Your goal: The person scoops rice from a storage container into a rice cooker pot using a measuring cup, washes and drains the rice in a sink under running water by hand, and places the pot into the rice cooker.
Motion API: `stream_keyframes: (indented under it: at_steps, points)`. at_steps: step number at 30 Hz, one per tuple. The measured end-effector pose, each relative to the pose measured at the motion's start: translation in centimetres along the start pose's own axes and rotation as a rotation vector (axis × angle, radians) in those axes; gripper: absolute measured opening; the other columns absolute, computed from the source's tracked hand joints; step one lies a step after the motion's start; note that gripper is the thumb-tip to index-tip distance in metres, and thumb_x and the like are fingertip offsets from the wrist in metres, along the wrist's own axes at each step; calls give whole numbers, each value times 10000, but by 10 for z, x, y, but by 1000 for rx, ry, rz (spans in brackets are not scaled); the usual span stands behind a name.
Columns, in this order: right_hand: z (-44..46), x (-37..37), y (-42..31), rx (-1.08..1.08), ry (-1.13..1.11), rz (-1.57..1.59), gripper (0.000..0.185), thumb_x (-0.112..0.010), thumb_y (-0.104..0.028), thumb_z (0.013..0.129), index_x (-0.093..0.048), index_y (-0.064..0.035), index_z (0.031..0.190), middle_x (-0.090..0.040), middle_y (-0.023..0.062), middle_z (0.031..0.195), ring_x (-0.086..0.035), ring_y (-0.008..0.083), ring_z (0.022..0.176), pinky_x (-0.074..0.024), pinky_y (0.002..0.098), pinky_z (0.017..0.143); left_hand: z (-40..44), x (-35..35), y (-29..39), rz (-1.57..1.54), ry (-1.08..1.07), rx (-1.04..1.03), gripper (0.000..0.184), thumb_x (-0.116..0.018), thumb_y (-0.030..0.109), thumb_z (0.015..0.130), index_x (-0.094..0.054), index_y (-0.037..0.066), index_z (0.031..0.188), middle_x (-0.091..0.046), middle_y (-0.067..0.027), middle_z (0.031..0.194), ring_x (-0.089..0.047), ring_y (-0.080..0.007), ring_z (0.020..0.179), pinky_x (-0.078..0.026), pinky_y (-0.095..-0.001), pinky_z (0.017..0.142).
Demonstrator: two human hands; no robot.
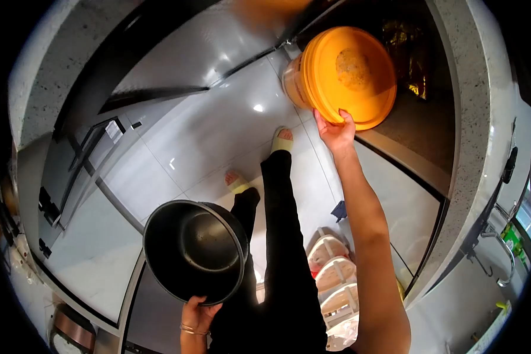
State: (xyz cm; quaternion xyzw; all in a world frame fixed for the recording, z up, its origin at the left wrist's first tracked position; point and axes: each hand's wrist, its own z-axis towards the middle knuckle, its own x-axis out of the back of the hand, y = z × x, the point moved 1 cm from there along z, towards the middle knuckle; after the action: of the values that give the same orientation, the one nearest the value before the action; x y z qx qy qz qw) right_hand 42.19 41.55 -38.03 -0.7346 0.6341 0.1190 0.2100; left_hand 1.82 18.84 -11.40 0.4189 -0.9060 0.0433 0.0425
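Observation:
A round dark pot [186, 248] hangs tilted in my left hand [199, 315], whose fingers close on its near rim. Its inside looks bare apart from small specks. My right hand [337, 131] grips the lower edge of an orange lid [366, 82] on a bucket [293, 79] with a see-through side. The thumb lies on the lid's face and the other fingers reach toward its side. The bucket is at the opening of a dark cupboard [422, 127], and I cannot tell whether it rests on the shelf.
Speckled counter edges [481, 94] run along both sides. Shiny gold packaging [418, 88] lies inside the cupboard behind the bucket. A white tiered rack [336, 274] stands on the floor by my legs. At the far right is a metal faucet [506, 259]. Pale tiles [206, 135] cover the floor.

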Motion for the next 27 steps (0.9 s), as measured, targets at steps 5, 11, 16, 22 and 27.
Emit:
stream_keyframes:
  at_steps: [5,11,16,22,27]
  points:
    - [27,7,-22,130,-77,-64,350,-502,-161,740,-521,-23,1062,-582,155,1059,-569,336,975,-481,463,853,-5,1,3,-15,-4,-13,431,-516,3,703,-428,-103,1112,-562,-218,1025,-615,-347,844,-582,-395,660]
    - [30,7,-59,-19,66,-296,365,-549,-231,780,-511,10,1051,-575,180,1057,-561,328,1002,-518,397,809,0,-4,-2,-21,-40,-78,456,-524,-1,702,-395,-112,1125,-541,-242,1042,-610,-354,854,-584,-406,662]
    - [19,9,-70,-20,275,-638,486,-564,-411,810,-510,57,928,-586,197,992,-602,294,916,-540,297,746,-5,-8,-10,13,-68,-68,463,-535,11,709,-385,-111,1129,-547,-231,1033,-616,-326,845,-584,-387,675]
    - [27,-4,-54,228,317,-314,341,-577,-348,789,-538,-18,869,-603,98,823,-592,179,691,-515,245,556,-20,-1,-24,-47,-90,-34,394,-540,8,712,-431,-105,1074,-556,-218,1021,-612,-330,846,-573,-395,691]
    - [-37,-48,-60,331,162,37,151,-565,-180,764,-551,-54,847,-594,47,814,-571,163,677,-503,269,620,-24,8,-30,-48,-79,-36,358,-466,11,745,-437,-131,1073,-555,-248,1032,-586,-353,918,-539,-435,769]
